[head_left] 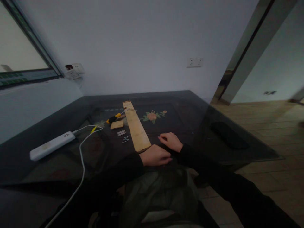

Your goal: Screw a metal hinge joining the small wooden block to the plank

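Sitting at left, one white device [52,146] trails one cable [82,158], cut off at the bottom. Then one yellow-and-black screwdriver [114,118], one square wood piece [117,125], two metal plates [121,133], screws [125,139] too blurred to count. Now one long, pale, scuffed board [136,126] on the table [185,122] — its near end partly hidden behind the left hand [155,155], fingers curled closed. The right hand [171,141]: likewise curled, just beside. One black object [229,135], hard to make out.

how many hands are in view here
2: the left hand by the near end of the long wooden board, and the right hand just right of it, slightly farther up the dark table.
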`<state>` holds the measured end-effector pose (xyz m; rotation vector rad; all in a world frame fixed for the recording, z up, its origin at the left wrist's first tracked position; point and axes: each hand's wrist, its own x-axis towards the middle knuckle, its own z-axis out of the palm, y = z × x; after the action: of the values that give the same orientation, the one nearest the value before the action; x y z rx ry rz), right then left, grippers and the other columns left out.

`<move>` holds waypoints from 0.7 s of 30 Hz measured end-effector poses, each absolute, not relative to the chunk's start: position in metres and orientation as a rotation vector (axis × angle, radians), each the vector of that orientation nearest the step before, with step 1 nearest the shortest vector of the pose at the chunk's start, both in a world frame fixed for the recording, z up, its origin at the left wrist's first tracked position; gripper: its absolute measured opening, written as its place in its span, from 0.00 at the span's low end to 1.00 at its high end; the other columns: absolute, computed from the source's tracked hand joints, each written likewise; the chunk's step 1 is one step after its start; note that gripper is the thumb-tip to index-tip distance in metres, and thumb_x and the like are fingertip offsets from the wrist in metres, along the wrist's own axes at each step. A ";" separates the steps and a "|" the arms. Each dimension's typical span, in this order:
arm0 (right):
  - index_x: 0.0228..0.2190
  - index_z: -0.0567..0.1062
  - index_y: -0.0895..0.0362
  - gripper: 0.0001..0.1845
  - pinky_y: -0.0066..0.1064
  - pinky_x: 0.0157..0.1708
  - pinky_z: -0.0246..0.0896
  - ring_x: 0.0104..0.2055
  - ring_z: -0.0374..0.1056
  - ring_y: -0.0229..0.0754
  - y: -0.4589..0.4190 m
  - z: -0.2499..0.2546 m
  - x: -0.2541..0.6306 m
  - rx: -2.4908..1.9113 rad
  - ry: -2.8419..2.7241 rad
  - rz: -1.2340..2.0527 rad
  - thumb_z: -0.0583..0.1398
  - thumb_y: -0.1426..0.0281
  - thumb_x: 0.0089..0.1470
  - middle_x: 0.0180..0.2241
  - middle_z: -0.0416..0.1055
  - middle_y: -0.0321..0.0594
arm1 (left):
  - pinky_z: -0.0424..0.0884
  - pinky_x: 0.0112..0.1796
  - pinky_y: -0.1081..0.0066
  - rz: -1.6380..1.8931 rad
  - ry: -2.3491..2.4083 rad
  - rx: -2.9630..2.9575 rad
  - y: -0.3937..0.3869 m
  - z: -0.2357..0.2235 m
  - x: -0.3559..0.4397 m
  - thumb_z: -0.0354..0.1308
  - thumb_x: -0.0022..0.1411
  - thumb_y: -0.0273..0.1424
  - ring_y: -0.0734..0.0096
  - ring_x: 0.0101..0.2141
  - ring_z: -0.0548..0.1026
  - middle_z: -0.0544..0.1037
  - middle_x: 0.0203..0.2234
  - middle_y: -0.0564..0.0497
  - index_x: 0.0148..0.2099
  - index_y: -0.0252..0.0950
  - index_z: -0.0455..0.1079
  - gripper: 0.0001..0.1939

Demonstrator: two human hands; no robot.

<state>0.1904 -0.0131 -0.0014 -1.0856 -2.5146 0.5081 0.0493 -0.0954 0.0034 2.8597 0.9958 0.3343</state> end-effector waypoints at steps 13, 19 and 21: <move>0.21 0.69 0.57 0.19 0.29 0.27 0.40 0.24 0.54 0.34 -0.011 -0.004 0.190 -1.083 -2.515 0.509 0.51 0.61 0.60 0.21 0.65 0.35 | 0.57 0.26 0.74 0.340 0.990 2.863 -0.095 0.004 0.049 0.49 0.68 0.35 0.75 0.24 0.71 0.75 0.22 0.53 0.29 0.36 0.69 0.17; 0.21 0.69 0.57 0.20 0.29 0.27 0.40 0.24 0.54 0.34 -0.012 -0.003 0.190 -1.098 -2.518 0.507 0.52 0.61 0.61 0.21 0.66 0.35 | 0.58 0.27 0.74 0.323 0.997 2.870 -0.096 0.005 0.049 0.49 0.68 0.35 0.75 0.25 0.71 0.76 0.23 0.53 0.29 0.36 0.69 0.16; 0.21 0.69 0.57 0.19 0.29 0.27 0.40 0.24 0.54 0.34 -0.013 -0.002 0.189 -1.102 -2.518 0.506 0.52 0.62 0.60 0.21 0.66 0.35 | 0.57 0.27 0.74 0.319 0.996 2.865 -0.096 0.006 0.049 0.49 0.68 0.35 0.75 0.25 0.71 0.76 0.23 0.52 0.29 0.36 0.68 0.16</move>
<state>0.1894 -0.0128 -0.0018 -1.1022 -2.5175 0.5063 0.0491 -0.0958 0.0058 2.8648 0.9962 0.3191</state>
